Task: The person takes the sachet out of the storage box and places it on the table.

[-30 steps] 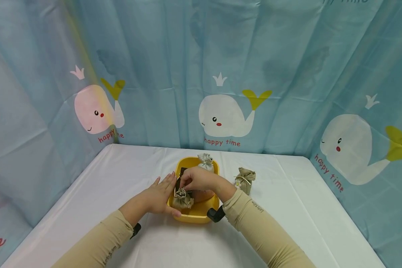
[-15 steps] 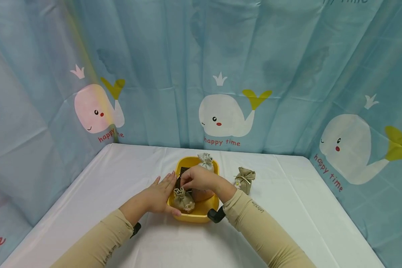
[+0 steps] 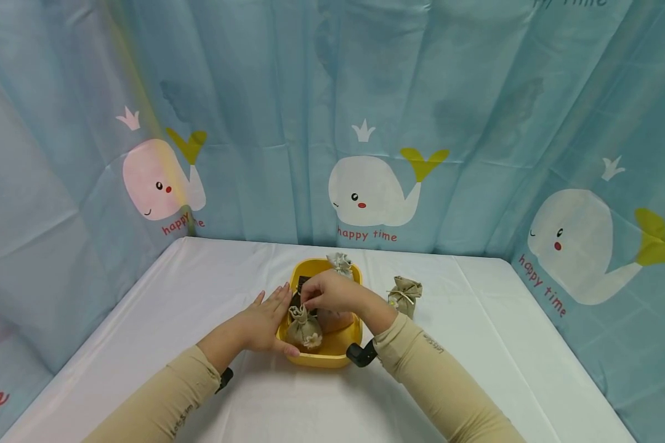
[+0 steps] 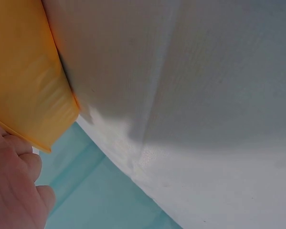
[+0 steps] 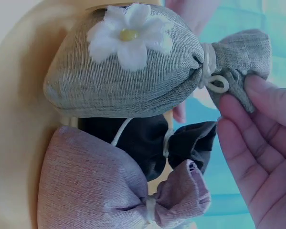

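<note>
A yellow tub (image 3: 332, 360) stands on the table with several small drawstring pouches in it. My right hand (image 3: 335, 291) pinches the gathered top of a tan linen pouch (image 3: 303, 333) with a white flower, between thumb and fingers. This linen pouch (image 5: 119, 81) looks grey in the right wrist view. Beside it there sit a black pouch (image 5: 145, 143) and a pink pouch (image 5: 90, 181). A pale pouch (image 3: 340, 263) leans at the tub's far end, partly covered by my right hand. With fingers straight, my left hand (image 3: 260, 325) rests against the tub's left rim.
Right of the tub, a brown pouch (image 3: 405, 298) with a flower stands on the white-covered table (image 3: 465, 344), partly behind my right wrist. A blue curtain (image 3: 288, 123) printed with whales hangs round the table's back and sides.
The tan pouch has been drawn more upright in the tub, and its flower now shows at the front. My right hand has shifted slightly up and away; the left hand stays in place.
</note>
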{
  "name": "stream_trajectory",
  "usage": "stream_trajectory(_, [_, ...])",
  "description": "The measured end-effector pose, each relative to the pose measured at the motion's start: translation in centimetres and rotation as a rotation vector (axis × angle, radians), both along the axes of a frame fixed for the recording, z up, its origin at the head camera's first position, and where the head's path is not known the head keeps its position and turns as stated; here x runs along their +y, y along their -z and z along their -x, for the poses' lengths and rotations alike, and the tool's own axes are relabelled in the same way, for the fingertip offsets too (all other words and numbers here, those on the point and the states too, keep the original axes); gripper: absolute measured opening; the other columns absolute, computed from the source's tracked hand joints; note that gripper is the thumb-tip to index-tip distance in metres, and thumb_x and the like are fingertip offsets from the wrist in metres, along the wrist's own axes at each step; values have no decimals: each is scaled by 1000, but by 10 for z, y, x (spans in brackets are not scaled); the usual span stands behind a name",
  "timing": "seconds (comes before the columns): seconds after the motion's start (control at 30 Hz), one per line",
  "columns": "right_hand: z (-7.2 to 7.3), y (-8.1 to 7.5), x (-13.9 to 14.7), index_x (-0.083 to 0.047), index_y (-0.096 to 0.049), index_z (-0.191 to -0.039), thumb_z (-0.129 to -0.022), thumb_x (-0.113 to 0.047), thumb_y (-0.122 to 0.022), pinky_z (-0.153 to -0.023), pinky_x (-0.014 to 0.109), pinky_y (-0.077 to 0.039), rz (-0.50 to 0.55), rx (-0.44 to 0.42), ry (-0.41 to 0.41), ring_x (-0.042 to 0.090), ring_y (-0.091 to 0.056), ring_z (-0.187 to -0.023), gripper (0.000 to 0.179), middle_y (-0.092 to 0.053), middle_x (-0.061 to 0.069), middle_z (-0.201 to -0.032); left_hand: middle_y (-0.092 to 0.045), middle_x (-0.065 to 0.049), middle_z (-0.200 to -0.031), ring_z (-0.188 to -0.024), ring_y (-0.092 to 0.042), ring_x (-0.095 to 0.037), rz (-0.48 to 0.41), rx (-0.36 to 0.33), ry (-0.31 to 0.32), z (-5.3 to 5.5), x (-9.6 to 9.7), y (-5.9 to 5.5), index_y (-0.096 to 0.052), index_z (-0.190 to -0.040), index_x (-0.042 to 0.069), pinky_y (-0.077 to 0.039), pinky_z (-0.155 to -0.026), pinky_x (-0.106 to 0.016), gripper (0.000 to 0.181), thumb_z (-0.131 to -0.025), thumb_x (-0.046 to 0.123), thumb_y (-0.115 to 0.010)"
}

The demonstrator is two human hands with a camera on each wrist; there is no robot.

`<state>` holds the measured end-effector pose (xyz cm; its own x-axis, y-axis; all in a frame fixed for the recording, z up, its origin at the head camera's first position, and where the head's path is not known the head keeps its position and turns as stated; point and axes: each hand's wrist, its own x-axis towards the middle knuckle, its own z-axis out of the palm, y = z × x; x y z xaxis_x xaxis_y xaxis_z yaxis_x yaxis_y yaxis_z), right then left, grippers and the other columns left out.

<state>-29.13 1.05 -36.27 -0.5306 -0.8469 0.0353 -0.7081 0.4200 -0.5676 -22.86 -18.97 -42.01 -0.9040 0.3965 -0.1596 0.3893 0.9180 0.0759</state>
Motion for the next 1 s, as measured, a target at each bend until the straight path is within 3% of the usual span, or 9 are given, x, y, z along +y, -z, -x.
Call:
stream_trajectory(0.5, [-5,-14,19,-18,-66,-76,-86,-12,-64,-62,20,-47,61,71,102,5,-54,-65,12,-60,-11,-72,-5,-13,-153,-140,-6,-28,4,8,-2,-2,4,-5,-11,-146,2,-6,-108,-54,132,-53,90,-42])
stream_trajectory(0.8, [-4,-21,30,-16,-68,-80,-85,-10,-64,-64,21,-48,92,41,145,6,-55,-67,8,-63,-9,-75,-6,-18,-152,-139,-6,-31,26,64,26,-6,12,-6,-15,-145,-2,-8,-107,-57,133,-53,92,-38])
stream_trajectory(1.0, [-5,-25,33,-15,-68,-80,-85,-10,-64,-62,21,-48,101,36,148,7,-54,-65,9,-62,-8,-72,-4,-20,-151,-139,-5,-33,21,65,1,-5,13,-3,-12,-145,-2,-9,-107,-57,136,-51,93,-36])
